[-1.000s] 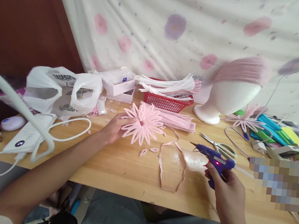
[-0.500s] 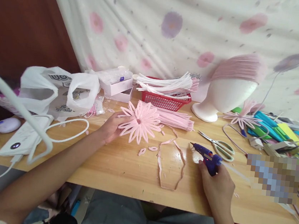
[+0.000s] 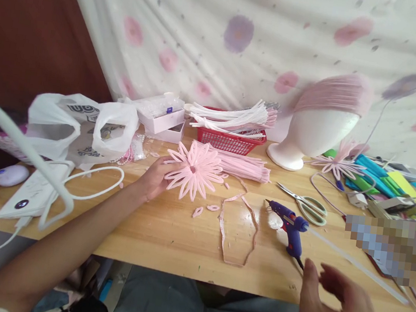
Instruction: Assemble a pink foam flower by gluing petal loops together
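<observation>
A pink pipe-cleaner flower [image 3: 195, 169] with many looped petals is in my left hand [image 3: 155, 179], whose fingers grip it from behind and are partly hidden by the petals. My right hand [image 3: 341, 309] is over the table's front edge, slightly blurred, with thumb and fingers apart and nothing in it. Just beyond it a blue glue gun [image 3: 290, 225] lies on the table, a clear glue stick [image 3: 357, 263] running from its back. Small pink loops [image 3: 213, 207] and a thin pink strip laid in a ring [image 3: 222, 233] lie between the flower and the gun.
Scissors [image 3: 305, 205] lie behind the glue gun. A red basket [image 3: 228, 141] of white pipe cleaners stands behind a pink bundle [image 3: 246, 168]. A white foam head [image 3: 316, 131] stands back right. At left are a plastic bag [image 3: 79, 126], a power bank [image 3: 37, 189] and a white cable.
My right hand has let go of the glue gun and drawn back toward the lower right. The gun stays on the table. My left hand and the flower have hardly moved.
</observation>
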Demonstrator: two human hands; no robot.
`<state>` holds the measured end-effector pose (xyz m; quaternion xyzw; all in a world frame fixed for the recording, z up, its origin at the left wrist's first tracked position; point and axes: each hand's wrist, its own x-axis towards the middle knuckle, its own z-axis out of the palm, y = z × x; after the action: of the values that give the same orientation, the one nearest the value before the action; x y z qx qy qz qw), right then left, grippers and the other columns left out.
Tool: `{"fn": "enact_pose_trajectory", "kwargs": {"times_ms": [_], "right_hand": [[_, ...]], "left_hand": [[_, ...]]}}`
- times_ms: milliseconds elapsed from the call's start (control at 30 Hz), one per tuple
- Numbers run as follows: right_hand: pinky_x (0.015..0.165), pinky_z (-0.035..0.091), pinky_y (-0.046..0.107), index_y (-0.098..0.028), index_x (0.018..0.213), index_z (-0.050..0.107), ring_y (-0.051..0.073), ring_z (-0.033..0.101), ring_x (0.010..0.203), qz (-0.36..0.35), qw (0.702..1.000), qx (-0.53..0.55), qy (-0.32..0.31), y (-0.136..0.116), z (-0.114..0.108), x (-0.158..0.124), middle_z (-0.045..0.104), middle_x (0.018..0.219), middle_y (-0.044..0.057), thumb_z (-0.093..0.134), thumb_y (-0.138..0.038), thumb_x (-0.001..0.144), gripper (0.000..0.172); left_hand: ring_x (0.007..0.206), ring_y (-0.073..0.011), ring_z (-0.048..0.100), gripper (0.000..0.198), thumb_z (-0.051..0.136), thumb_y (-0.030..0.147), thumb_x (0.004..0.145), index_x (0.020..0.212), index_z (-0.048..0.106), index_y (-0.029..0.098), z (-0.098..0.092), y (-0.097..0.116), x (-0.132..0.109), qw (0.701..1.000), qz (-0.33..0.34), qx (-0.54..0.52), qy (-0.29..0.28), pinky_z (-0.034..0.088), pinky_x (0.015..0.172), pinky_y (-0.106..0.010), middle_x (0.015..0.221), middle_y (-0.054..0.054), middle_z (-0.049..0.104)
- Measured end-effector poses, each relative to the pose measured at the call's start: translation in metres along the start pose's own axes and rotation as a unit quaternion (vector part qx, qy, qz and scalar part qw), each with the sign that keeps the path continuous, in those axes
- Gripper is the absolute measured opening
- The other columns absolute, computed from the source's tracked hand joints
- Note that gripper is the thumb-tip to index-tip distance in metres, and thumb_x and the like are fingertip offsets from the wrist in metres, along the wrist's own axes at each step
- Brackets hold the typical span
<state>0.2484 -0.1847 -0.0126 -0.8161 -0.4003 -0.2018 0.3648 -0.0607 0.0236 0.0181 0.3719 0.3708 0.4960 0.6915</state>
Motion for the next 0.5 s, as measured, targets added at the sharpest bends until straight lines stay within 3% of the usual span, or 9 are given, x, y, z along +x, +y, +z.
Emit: {"fn": "enact_pose_trajectory", "kwargs": {"times_ms": [67, 133, 167, 233, 333, 500], "right_hand": [[0.070, 0.052, 0.034, -0.019, 0.092, 0.072, 0.022, 0.067, 0.070, -0.062, 0.996, 0.069, -0.014, -0.019, -0.007, -0.012, 0.071, 0.081, 0.006, 0.066, -0.044, 0.093, 0.026], [0.067, 0.053, 0.031, -0.021, 0.090, 0.071, 0.018, 0.066, 0.067, -0.176, 0.957, 0.193, -0.123, -0.043, 0.001, -0.016, 0.072, 0.081, 0.004, 0.066, -0.038, 0.095, 0.019], [0.065, 0.052, 0.030, -0.021, 0.091, 0.072, 0.017, 0.065, 0.065, -0.199, 0.941, 0.213, -0.170, -0.056, 0.010, -0.014, 0.072, 0.081, 0.003, 0.063, -0.036, 0.097, 0.018], [0.066, 0.052, 0.030, -0.021, 0.093, 0.073, 0.019, 0.067, 0.071, -0.227, 0.916, 0.209, -0.255, -0.080, 0.033, -0.008, 0.073, 0.085, 0.006, 0.055, -0.030, 0.100, 0.021], [0.078, 0.053, 0.036, -0.022, 0.095, 0.077, 0.024, 0.068, 0.086, -0.272, 0.894, 0.147, -0.324, -0.112, 0.064, 0.002, 0.074, 0.092, 0.008, 0.057, -0.023, 0.098, 0.020], [0.078, 0.051, 0.036, -0.022, 0.098, 0.078, 0.026, 0.064, 0.093, -0.399, 0.833, 0.088, -0.373, -0.141, 0.080, -0.003, 0.070, 0.100, 0.011, 0.062, -0.014, 0.096, 0.017]], "left_hand": [[0.080, -0.0271, 0.076, 0.033, 0.093, 0.023, 0.047, 0.071, 0.071, 0.013, 0.001, 0.000, 0.000, 1.000, -0.007, 0.000, -0.003, 0.059, 0.070, -0.033, 0.072, -0.006, 0.075], [0.079, -0.0260, 0.075, 0.033, 0.093, 0.023, 0.047, 0.070, 0.071, 0.013, 0.001, 0.001, -0.001, 1.000, -0.007, 0.006, -0.008, 0.058, 0.069, -0.032, 0.072, -0.006, 0.075], [0.077, -0.0247, 0.074, 0.033, 0.093, 0.024, 0.048, 0.070, 0.071, 0.013, 0.001, 0.001, -0.001, 1.000, -0.004, 0.009, -0.009, 0.058, 0.068, -0.031, 0.072, -0.006, 0.075], [0.071, -0.0214, 0.073, 0.033, 0.093, 0.025, 0.049, 0.071, 0.072, 0.012, 0.001, 0.002, -0.002, 1.000, 0.005, 0.013, -0.007, 0.057, 0.066, -0.029, 0.069, -0.006, 0.074], [0.070, -0.0206, 0.072, 0.033, 0.093, 0.027, 0.051, 0.072, 0.073, 0.012, 0.000, 0.002, -0.001, 1.000, 0.019, 0.010, -0.006, 0.056, 0.065, -0.028, 0.066, -0.004, 0.073], [0.079, -0.0262, 0.075, 0.034, 0.094, 0.028, 0.051, 0.071, 0.072, 0.012, -0.003, 0.001, 0.002, 1.000, 0.017, 0.003, -0.012, 0.058, 0.071, -0.033, 0.071, -0.007, 0.074]]}}
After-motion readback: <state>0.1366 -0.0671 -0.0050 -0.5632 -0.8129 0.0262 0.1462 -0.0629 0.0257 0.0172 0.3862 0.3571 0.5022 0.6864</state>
